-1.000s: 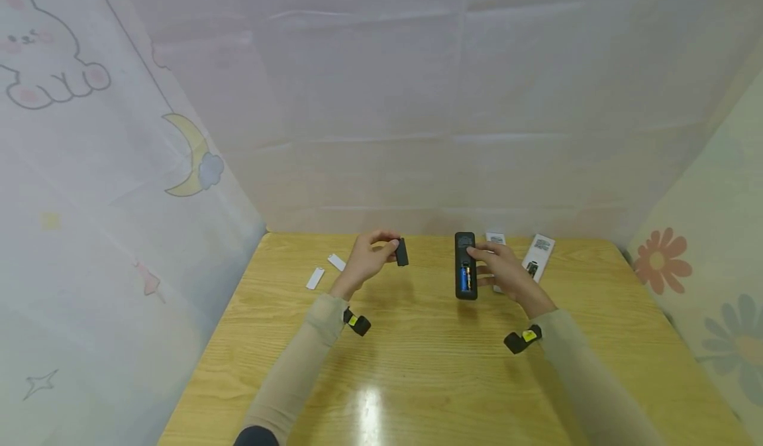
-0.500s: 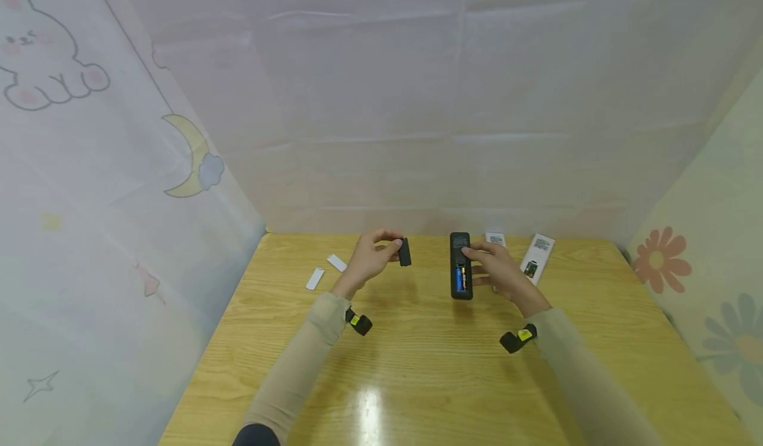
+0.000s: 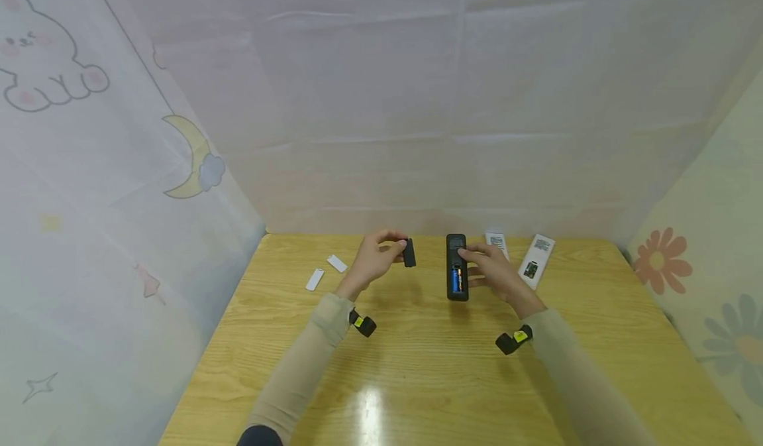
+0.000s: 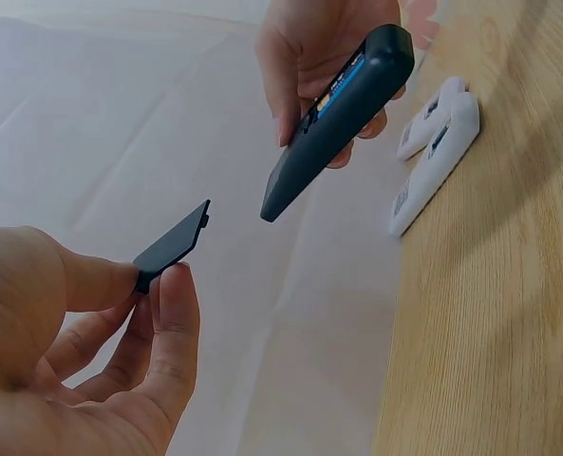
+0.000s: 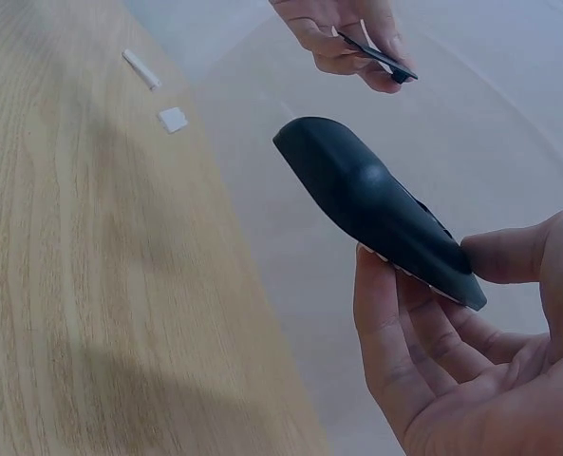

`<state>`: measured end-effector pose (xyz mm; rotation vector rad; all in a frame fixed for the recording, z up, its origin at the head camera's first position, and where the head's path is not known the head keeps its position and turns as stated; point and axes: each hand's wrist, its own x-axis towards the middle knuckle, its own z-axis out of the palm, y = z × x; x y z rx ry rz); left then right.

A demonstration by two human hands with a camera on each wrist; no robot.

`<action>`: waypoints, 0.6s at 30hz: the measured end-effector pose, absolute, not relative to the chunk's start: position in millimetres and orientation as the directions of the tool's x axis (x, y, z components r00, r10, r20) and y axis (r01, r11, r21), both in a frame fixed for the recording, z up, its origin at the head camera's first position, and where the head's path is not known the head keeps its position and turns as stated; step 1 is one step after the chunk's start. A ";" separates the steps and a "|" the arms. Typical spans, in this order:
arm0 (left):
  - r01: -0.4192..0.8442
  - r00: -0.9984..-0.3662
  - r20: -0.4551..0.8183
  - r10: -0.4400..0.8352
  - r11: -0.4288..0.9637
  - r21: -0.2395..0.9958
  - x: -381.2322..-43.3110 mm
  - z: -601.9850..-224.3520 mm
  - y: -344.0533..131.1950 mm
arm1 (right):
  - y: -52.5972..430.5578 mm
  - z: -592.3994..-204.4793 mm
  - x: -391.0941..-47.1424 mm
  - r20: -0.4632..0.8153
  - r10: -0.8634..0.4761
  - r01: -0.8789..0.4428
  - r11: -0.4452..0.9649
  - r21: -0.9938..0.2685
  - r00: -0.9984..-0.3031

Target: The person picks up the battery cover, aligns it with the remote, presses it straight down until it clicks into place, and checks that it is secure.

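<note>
Between thumb and fingers, my left hand (image 3: 372, 260) pinches a small black battery cover (image 3: 409, 252), held up above the table. A short distance to the right, my right hand (image 3: 495, 270) grips a black remote control (image 3: 456, 247) by its side, thumb on its back. The remote's battery compartment lies open toward me, with blue-and-copper batteries (image 3: 456, 280) inside. In the left wrist view the battery cover (image 4: 175, 242) and the remote control (image 4: 343, 123) are apart, both tilted. From the right wrist, the remote control (image 5: 371, 195) hides its own compartment.
Two white remotes (image 3: 536, 260) lie face down at the right rear, one partly behind my right hand; the visible one has an uncovered compartment. Two small white covers (image 3: 314, 279) lie on the left of the wooden table (image 3: 417, 380). A pale cloth wall (image 3: 369, 167) rises behind the table.
My right hand has moved a little left with the remote control. The left hand has shifted slightly right with the battery cover, so the gap between them is smaller.
</note>
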<state>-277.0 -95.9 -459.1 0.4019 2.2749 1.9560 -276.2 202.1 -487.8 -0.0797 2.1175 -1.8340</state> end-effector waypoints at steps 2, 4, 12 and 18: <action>0.122 -0.959 0.083 0.271 0.131 0.984 -276.9 -459.0 -94.6 | 201.5 -488.4 -276.2 -0.214 -0.259 0.174 0.169 -0.970 -0.942; 0.122 -0.959 0.083 0.272 0.129 0.984 -277.0 -458.8 -93.2 | 201.4 -488.8 -276.0 -0.211 -0.258 0.171 0.169 -0.971 -0.943; 0.130 -0.955 0.086 0.284 0.139 0.982 -275.8 -457.7 -89.0 | 201.0 -489.0 -275.6 -0.216 -0.247 0.181 0.157 -0.971 -0.945; 0.137 -0.954 0.090 0.286 0.151 0.979 -274.3 -459.5 -88.6 | 201.5 -489.8 -274.7 -0.216 -0.253 0.179 0.160 -0.971 -0.943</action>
